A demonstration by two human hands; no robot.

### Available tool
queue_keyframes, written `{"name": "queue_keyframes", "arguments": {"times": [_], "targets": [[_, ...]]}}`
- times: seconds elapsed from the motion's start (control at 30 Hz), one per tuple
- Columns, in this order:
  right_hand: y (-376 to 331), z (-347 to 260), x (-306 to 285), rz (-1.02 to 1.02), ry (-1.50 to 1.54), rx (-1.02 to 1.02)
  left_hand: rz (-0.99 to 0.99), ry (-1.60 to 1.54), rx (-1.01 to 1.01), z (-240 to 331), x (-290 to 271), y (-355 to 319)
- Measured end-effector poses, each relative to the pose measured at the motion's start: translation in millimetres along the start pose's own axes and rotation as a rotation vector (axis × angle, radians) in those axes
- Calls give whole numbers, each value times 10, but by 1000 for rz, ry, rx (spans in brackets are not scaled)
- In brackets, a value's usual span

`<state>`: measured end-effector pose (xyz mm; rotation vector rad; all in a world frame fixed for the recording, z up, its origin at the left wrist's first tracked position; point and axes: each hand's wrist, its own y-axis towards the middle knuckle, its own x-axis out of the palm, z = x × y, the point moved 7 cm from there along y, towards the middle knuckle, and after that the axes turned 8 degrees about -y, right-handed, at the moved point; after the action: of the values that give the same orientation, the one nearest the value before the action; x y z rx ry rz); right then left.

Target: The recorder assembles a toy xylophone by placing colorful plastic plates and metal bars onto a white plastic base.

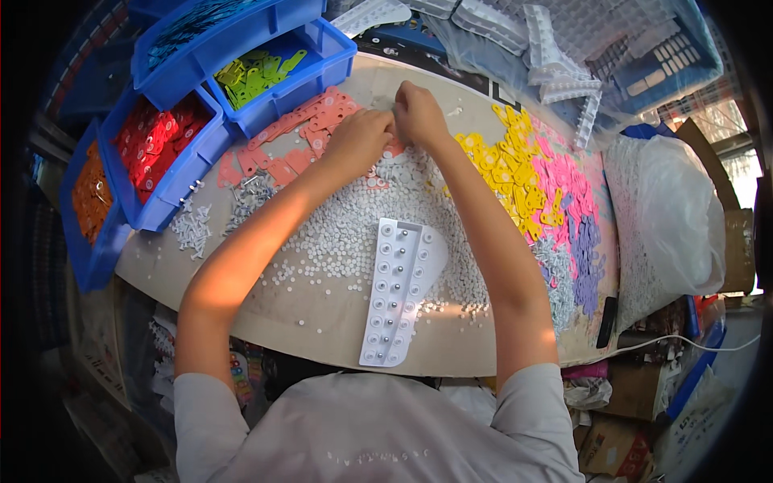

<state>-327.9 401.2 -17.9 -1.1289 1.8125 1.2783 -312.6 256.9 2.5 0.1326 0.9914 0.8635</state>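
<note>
Pinched together at the table's far edge, left hand [354,138] and right hand [419,113] work a tiny piece I can't make out, and one slip could lose it among the white discs [338,233] below.

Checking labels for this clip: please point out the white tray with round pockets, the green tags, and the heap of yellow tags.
white tray [400,294], head view, middle of its face.
green tags [254,74], head view, middle of pile.
yellow tags [503,173], head view, middle of heap.
</note>
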Motion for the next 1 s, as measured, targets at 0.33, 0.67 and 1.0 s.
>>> {"name": "queue_keyframes", "arguments": {"times": [0.33, 0.67, 1.0], "targets": [[-1736, -599, -1270, -199, 334, 189, -237, -468, -111, 606, -456, -1048], [-2340, -727, -1139, -181, 357, 281, -302, -538, -125, 786, -198, -1329], [-2423, -729, -1070, -64, 261, 307, -254, -557, -270, 757, -147, -1340]]}}
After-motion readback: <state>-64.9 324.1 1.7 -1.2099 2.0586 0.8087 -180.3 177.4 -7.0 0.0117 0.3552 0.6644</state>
